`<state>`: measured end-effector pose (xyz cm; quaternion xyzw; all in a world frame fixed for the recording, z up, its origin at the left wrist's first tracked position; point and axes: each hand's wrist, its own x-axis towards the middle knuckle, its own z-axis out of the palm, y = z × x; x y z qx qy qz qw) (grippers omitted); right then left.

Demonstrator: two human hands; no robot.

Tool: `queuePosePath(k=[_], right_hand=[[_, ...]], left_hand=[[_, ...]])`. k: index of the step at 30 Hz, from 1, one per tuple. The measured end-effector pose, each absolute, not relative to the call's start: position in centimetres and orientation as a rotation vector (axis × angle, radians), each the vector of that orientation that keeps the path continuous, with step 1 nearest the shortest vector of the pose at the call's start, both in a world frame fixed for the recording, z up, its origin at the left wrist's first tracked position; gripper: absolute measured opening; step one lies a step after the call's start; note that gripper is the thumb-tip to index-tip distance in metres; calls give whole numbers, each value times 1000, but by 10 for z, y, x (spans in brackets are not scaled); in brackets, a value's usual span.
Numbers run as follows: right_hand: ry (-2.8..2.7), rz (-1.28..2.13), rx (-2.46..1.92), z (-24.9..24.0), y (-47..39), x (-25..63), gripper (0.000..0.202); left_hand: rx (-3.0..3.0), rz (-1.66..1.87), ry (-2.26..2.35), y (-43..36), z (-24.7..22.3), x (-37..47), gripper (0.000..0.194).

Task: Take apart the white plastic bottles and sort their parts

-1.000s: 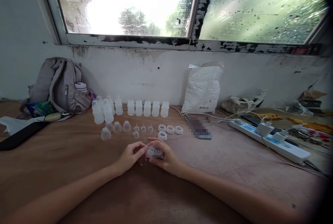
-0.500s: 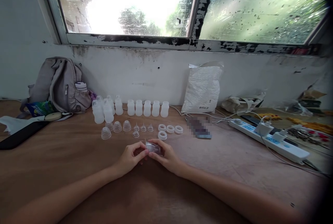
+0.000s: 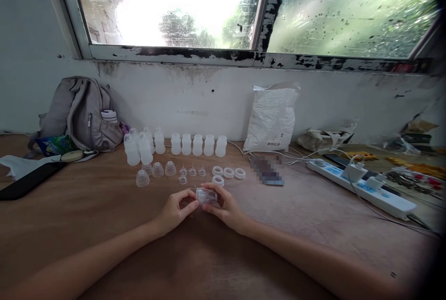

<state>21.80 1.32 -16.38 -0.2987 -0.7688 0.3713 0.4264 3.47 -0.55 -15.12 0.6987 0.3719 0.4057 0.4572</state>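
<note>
Between my two hands, low over the table, a clear plastic bottle cap (image 3: 206, 196) lies on its side. My right hand (image 3: 225, 208) is closed around its right part, thumb below and fingers above. At its left end, my left hand (image 3: 178, 208) pinches the rim with thumb and forefinger. Whether a ring or nipple sits inside the cap I cannot tell. Just beyond my hands are several clear nipples (image 3: 183, 179), several white collar rings (image 3: 228, 173) and several more clear caps (image 3: 142, 178). Behind these stand frosted baby bottles (image 3: 198, 145) in a row, and capped bottles (image 3: 145, 149).
A grey backpack (image 3: 83, 114) and a black flat case (image 3: 31, 181) lie at the left. A white plastic bag (image 3: 272, 119) leans on the wall. At the right are a blurred-out phone-like object (image 3: 267, 170) and a power strip (image 3: 362, 188) with trailing cables.
My right fingers have shifted slightly to the right and opened a little, so more of the clear cap shows. The left hand is nearly still.
</note>
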Motion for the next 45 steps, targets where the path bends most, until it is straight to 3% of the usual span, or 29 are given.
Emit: queuePosePath(k=[5,12,20,25,45], right_hand=[[-1955,892,-757,-161,11,217,48],[-1937,998,-851,-154,9,214,32],[-1891,1015,-718,-156,9,218,36],[-1952,1064,-687,-157,9,217,38],[-1745,1235,-692,-154,4,211,35]], left_hand=[[1651,1032,906,1,-157,34,26],[1751,1046,978,-6,-154,34,22],[1744,1140,993,-2,-159,32,19],[1529,1092,838,3,-160,31,46],[1500,1113,887,-1,-157,33,35]])
